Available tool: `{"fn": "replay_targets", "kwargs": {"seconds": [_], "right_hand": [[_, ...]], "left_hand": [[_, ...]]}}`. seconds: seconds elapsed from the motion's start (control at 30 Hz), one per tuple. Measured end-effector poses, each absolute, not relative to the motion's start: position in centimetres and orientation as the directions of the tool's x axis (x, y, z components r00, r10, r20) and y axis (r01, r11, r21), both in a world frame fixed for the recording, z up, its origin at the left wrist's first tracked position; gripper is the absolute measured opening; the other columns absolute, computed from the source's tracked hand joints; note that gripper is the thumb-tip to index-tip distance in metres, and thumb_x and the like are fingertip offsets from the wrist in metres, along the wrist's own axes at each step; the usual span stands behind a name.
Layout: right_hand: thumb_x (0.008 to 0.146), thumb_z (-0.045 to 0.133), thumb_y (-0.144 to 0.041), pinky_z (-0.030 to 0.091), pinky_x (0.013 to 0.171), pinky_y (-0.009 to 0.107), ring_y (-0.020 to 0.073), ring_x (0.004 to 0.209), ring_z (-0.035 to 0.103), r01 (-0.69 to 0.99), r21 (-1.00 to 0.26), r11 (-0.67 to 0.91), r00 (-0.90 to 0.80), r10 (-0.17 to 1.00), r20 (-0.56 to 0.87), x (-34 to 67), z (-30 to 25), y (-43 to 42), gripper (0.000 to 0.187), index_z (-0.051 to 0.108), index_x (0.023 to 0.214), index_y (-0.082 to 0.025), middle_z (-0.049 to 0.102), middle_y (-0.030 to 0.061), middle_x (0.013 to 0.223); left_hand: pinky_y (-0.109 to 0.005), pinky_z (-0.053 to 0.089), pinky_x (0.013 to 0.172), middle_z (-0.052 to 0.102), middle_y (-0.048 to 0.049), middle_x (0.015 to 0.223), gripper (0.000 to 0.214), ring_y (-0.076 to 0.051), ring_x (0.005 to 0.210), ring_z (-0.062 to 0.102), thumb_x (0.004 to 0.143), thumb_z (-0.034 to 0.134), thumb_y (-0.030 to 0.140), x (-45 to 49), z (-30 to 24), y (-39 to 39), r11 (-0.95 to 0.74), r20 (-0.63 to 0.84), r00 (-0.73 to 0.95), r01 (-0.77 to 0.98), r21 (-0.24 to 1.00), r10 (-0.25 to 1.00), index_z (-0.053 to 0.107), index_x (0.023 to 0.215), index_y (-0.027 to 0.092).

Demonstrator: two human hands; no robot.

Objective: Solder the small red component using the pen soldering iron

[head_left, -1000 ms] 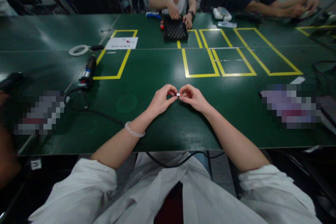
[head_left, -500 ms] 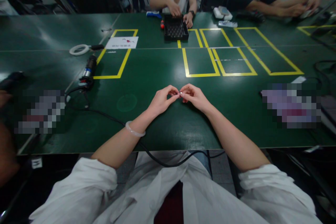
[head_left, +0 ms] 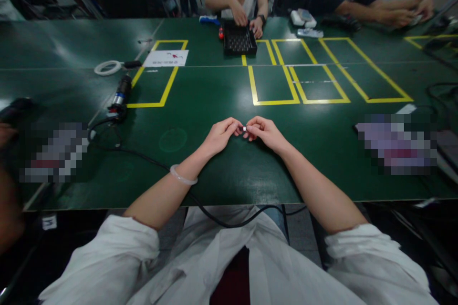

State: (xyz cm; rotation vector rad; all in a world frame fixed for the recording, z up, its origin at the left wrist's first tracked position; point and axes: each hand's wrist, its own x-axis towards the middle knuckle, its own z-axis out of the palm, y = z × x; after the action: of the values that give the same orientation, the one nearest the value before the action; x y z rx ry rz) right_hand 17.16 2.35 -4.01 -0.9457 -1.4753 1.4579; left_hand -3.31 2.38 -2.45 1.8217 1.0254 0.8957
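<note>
in the head view, the only one, the person's two bare hands meet over the dark green, glossy counter [head_left: 207, 90], with a tiny part, whitish and dark, [head_left: 244, 128] between their fingertips. the right hand [head_left: 265, 130] has its grip pinched on the part between thumb and forefinger; the left hand [head_left: 222, 134] brings its curled fingertips up to the other side, but whether its grip is clamped there cannot be told. a translucent pale bracelet [head_left: 182, 179] circles the left wrist. left of the hands lies a black cylindrical tool with silver and blue bands [head_left: 119, 97], well apart from them; beyond, yellow tape outlines [head_left: 275, 103] mark the surface, and a co-worker's hand [head_left: 256, 27] rests by a black shallow rectangular tray [head_left: 240, 51]. the step in hand seems to be close fingertip handling of the part, held up rather than set down; the next move probably calls for a light, steady pinch and well-matched fingertips, given how small it is.
</note>
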Motion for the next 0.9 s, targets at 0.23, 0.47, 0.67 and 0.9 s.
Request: {"fn": "replay_targets", "kwargs": {"seconds": [0.23, 0.47, 0.67, 0.9], "right_hand": [[0.079, 0.075, -0.051, 0.048, 0.057, 0.025, 0.0114, 0.058, 0.061, -0.034, -0.998, 0.052, -0.368, 0.928, 0.061, 17.13, -4.04, 2.43, 0.038, 0.059, 0.089, -0.018, 0.071, 0.0022, 0.073], [0.076, 0.078, -0.049, 0.047, 0.057, 0.024, 0.0108, 0.063, 0.060, -0.038, -0.993, 0.112, -0.380, 0.917, 0.118, 17.00, -4.03, 2.41, 0.039, 0.060, 0.093, -0.019, 0.065, -0.0001, 0.076], [0.076, 0.077, -0.047, 0.048, 0.062, 0.026, 0.0106, 0.066, 0.056, -0.014, -0.984, 0.180, -0.338, 0.925, 0.174, 16.90, -4.32, 2.49, 0.040, 0.058, 0.098, -0.021, 0.065, 0.0018, 0.092], [0.081, 0.071, -0.038, 0.041, 0.061, 0.026, 0.0113, 0.065, 0.054, 0.154, -0.949, 0.275, -0.342, 0.916, 0.210, 17.17, -4.20, 2.35, 0.025, 0.063, 0.096, -0.019, 0.065, 0.0009, 0.084]], "left_hand": [[-0.029, 0.049, 0.080, 0.068, -0.0060, 0.086, 0.031, -0.015, 0.080, 0.063, 0.096, 0.052, 0.041, -3.33, -2.40, 2.25, -0.277, 0.154, 0.410, 0.259, 0.925, 0.899, 0.065, 0.099, 0.013], [-0.030, 0.049, 0.083, 0.068, -0.0051, 0.092, 0.023, -0.016, 0.086, 0.064, 0.088, 0.063, 0.037, -3.27, -2.28, 2.16, -0.326, 0.197, 0.400, 0.285, 0.901, 0.895, 0.063, 0.097, 0.015], [-0.031, 0.050, 0.087, 0.067, -0.0043, 0.097, 0.015, -0.016, 0.088, 0.064, 0.086, 0.064, 0.028, -3.12, -1.60, 1.81, -0.432, 0.293, 0.378, 0.366, 0.824, 0.878, 0.061, 0.096, 0.017], [-0.031, 0.050, 0.085, 0.066, -0.0045, 0.096, 0.012, -0.017, 0.089, 0.064, 0.086, 0.064, 0.024, -3.32, -1.89, 2.02, -0.465, 0.305, 0.399, 0.411, 0.784, 0.865, 0.061, 0.095, 0.017]]}}
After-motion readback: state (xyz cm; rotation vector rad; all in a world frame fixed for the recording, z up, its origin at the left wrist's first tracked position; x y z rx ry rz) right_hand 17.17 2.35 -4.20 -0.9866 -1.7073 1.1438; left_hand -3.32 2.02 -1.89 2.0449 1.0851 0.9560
